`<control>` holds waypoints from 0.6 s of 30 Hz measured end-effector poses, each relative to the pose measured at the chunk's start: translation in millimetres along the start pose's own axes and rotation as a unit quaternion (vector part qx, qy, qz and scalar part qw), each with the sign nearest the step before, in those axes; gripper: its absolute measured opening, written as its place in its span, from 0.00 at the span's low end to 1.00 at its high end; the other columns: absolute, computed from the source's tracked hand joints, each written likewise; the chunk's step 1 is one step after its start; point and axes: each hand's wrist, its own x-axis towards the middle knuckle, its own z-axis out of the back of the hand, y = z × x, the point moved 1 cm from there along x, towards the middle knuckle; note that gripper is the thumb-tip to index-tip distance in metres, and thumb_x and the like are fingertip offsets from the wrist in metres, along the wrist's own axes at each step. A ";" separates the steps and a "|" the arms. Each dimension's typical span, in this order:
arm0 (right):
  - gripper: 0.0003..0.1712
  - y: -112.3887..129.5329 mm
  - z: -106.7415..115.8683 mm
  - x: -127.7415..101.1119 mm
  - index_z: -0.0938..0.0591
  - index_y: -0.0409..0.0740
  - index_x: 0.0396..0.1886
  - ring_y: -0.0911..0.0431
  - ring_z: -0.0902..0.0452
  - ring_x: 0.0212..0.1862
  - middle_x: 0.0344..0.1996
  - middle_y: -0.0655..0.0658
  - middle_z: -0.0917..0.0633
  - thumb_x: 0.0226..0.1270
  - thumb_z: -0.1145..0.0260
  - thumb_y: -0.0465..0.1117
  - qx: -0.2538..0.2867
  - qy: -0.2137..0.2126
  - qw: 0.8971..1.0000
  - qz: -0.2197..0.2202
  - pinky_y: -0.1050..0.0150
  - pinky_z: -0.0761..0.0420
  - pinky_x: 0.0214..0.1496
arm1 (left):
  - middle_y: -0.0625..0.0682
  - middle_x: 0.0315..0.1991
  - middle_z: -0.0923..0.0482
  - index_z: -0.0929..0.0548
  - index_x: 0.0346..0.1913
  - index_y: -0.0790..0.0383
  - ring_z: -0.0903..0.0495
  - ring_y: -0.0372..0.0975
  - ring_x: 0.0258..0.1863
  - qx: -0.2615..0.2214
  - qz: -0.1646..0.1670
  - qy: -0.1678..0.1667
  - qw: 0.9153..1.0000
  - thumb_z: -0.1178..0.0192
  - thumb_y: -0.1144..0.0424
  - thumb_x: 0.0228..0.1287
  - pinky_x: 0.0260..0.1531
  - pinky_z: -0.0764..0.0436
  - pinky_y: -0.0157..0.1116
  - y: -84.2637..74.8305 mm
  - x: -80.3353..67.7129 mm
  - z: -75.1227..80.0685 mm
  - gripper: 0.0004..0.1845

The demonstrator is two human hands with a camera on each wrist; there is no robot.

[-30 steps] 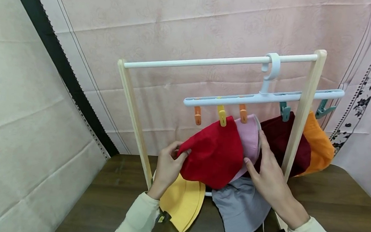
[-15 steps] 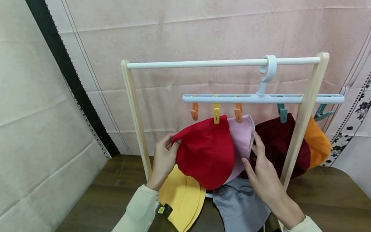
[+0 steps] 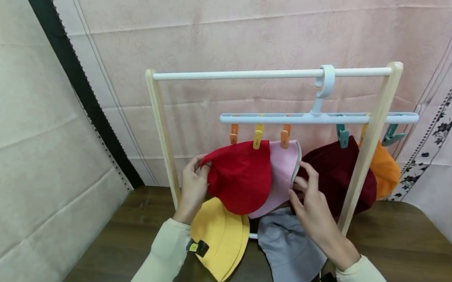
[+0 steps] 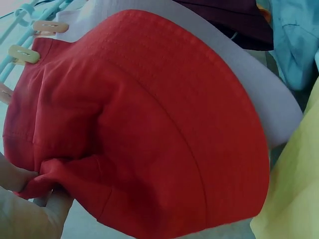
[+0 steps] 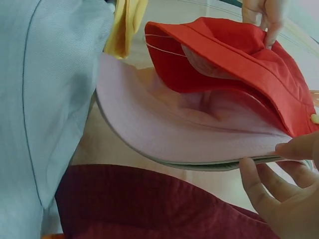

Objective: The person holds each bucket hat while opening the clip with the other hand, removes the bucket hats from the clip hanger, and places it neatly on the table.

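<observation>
— Red bucket hat (image 3: 241, 175) first: where is it hanging?

— It is hanging from the yellow clip (image 3: 257, 136) of the pale blue clip hanger (image 3: 314, 118), which is hooked over the white rail (image 3: 234, 75) of the wooden-legged rack (image 3: 163, 132). The left hand (image 3: 192, 186) is pinching the hat's left brim edge between thumb and curled fingers.

— And the right hand (image 3: 311, 203)?

— Its fingertips are nipping the brim edge of the pink hat (image 3: 283, 171), which is hanging just beside the red one, partly behind it.

— What else is hanging there?

— A maroon hat (image 3: 335, 175) and an orange hat (image 3: 387, 169) are hanging further right. A yellow hat (image 3: 219, 236) and a grey hat (image 3: 289, 250) are lying on the dark wooden table (image 3: 399, 253) below.
</observation>
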 end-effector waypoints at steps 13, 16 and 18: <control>0.33 -6.7 -16.1 18.7 0.48 0.35 0.72 0.37 0.15 0.55 0.59 0.29 0.16 0.78 0.42 0.24 0.129 -0.003 0.988 -0.090 0.81 0.22 0.47 | 0.61 0.54 0.15 0.17 0.52 0.70 0.15 0.43 0.48 0.011 -0.022 -0.033 0.999 0.44 0.73 0.78 0.39 0.19 0.26 -1.1 7.0 2.5 0.08; 0.29 -9.2 -18.1 21.1 0.45 0.35 0.71 0.38 0.14 0.54 0.59 0.30 0.15 0.80 0.42 0.28 0.127 -0.014 0.987 -0.100 0.80 0.22 0.45 | 0.62 0.52 0.15 0.18 0.53 0.69 0.14 0.47 0.50 0.065 -0.060 -0.026 0.996 0.45 0.73 0.79 0.45 0.18 0.32 2.1 6.6 1.2 0.08; 0.28 -10.3 -19.4 21.1 0.41 0.35 0.72 0.39 0.14 0.53 0.57 0.31 0.15 0.79 0.41 0.27 0.111 -0.016 0.989 -0.097 0.80 0.23 0.45 | 0.62 0.52 0.15 0.19 0.55 0.69 0.14 0.48 0.51 0.115 -0.097 -0.007 0.989 0.46 0.73 0.79 0.48 0.17 0.37 3.4 3.1 -0.9 0.10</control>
